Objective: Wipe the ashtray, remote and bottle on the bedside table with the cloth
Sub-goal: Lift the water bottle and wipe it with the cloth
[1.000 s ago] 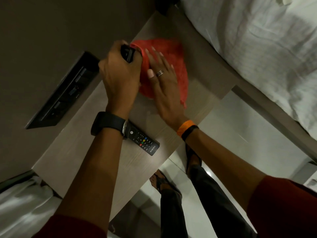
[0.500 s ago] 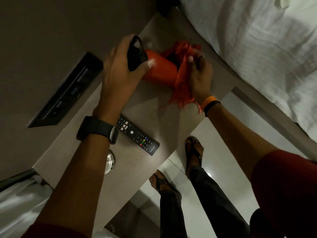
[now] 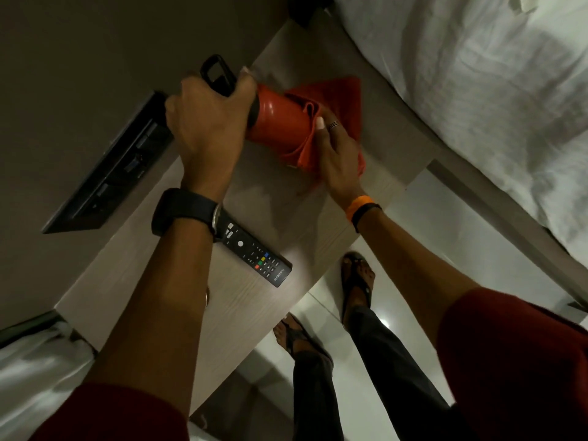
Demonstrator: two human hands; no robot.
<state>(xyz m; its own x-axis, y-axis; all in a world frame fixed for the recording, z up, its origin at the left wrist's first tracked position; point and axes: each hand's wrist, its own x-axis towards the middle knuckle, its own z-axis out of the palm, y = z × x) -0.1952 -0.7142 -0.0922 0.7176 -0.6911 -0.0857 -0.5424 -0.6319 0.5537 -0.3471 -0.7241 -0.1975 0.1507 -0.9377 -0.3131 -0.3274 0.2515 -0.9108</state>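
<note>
Left hand is clamped round the bottle cap near the table's far edge; right hand pinches the cloth against it. I'd twist the bottle while wiping down.

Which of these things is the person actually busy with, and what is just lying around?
In use: bottle, held at its black cap by the left hand; cloth, pressed on it by the right hand; remote, waiting on the bedside table.

Just there: bed, wall panel, sandals.
</note>
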